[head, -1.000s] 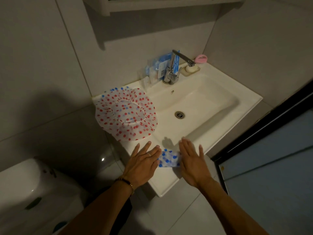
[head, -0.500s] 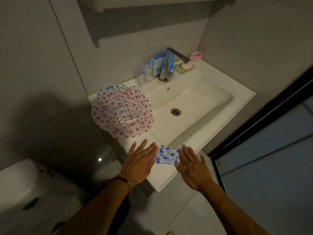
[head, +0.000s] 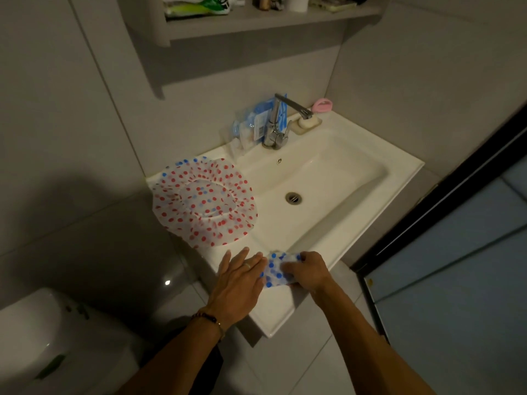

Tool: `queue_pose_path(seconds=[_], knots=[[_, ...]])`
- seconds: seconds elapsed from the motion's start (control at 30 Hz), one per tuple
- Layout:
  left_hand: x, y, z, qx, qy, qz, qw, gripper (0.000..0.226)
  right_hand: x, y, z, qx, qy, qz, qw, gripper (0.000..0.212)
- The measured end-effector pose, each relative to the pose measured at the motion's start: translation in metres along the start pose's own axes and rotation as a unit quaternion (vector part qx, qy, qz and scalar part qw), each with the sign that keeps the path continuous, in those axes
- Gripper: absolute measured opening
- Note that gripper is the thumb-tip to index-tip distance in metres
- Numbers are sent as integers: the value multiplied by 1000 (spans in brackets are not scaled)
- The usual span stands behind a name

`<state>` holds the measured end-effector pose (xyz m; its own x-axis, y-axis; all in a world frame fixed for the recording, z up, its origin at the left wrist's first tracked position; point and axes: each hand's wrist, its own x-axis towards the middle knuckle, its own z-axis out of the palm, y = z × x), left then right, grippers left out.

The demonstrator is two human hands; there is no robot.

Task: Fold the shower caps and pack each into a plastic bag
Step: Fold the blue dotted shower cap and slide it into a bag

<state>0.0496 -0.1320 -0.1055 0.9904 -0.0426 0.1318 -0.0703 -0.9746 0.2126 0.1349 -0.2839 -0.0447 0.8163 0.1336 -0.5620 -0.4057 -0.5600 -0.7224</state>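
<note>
Both hands work at the near rim of the white sink. His or her left hand lies flat with fingers straight, a ring on one finger and a beaded bracelet at the wrist, its fingertips pressing the left edge of the folded shower cap. On the other side the right hand has its fingers curled over the cap's right part, gripping it against the rim.

That cap is a small, crumpled packet now — translucent white plastic scattered with blue dots, a few of them paler, bunched into a rough oblong between the two hands. Its folds are too small to make out clearly.

Further back on the left ledge of the sink lies the second shower cap — spread open and round, white with red dots and some blue ones near its far edge, its gathered elastic ring forming an oval in the middle. Part of it overhangs the sink's left edge, well apart from the hands.

Behind the chrome tap stand clear plastic bags with blue printing, leaning on the wall.
</note>
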Motion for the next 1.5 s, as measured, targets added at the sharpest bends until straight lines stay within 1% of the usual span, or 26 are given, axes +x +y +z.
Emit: queue_pose_path(seconds=[0.07,0.13,0.17,0.2,0.23,0.27,0.3,0.37,0.5,0.57,0.67,0.73,0.83,0.93,1.0,1.03,1.17,1.27,1.33,1.4,1.47,1.5], knots=[[7,2,-10,-115,-27,-40,992,47,-4,0,-4,42,-26,-26,998,13],[18,7,-24,-261,-22,-91,961,54,-8,0,-13,108,-56,-58,991,12],[24,10,-31,-332,-18,-117,936,58,-9,-1,-18,140,-64,-70,986,12],[31,12,-38,-411,-17,-141,901,60,-8,-3,-23,165,-66,-82,981,13],[38,14,-43,-491,-22,-165,855,59,-7,-6,-27,180,-69,-93,977,13],[46,14,-50,-554,-26,-183,812,52,-6,-10,-31,187,-70,-103,974,15],[53,14,-54,-579,-18,-193,792,42,-5,-16,-35,186,-69,-111,974,17],[69,10,-62,-564,13,-200,801,28,2,-30,-39,184,-62,-122,973,20],[101,-1,-69,-511,50,-192,836,20,28,-54,-44,159,-49,-138,976,17],[120,-11,-66,-479,62,-192,854,18,47,-66,-45,136,-46,-149,978,14],[154,-27,-59,-444,61,-200,871,18,79,-84,-45,121,-52,-175,976,11],[177,-37,-53,-422,64,-204,881,22,104,-95,-45,113,-38,-182,976,13],[215,-50,-46,-387,99,-218,890,25,150,-116,-45,108,-12,-183,977,15],[255,-63,-39,-346,130,-271,889,33,191,-139,-48,99,-2,-178,979,22],[277,-72,-37,-333,156,-305,878,36,210,-155,-50,105,-11,-182,978,21],[287,-75,-36,-317,159,-319,879,38,217,-161,-52,109,-19,-183,977,20],[313,-84,-37,-261,120,-362,887,49,237,-177,-51,92,-34,-192,977,21],[324,-91,-43,-238,112,-369,891,56,243,-182,-49,92,-36,-197,975,23],[329,-96,-45,-246,119,-374,886,58,245,-182,-49,89,-32,-199,975,22],[328,-100,-46,-238,161,-364,886,51,242,-180,-50,91,-30,-195,976,21],[319,-98,-46,-216,233,-333,888,35,238,-175,-49,107,-29,-181,977,20],[313,-95,-48,-221,271,-318,881,26,235,-173,-49,122,-28,-170,977,19]])
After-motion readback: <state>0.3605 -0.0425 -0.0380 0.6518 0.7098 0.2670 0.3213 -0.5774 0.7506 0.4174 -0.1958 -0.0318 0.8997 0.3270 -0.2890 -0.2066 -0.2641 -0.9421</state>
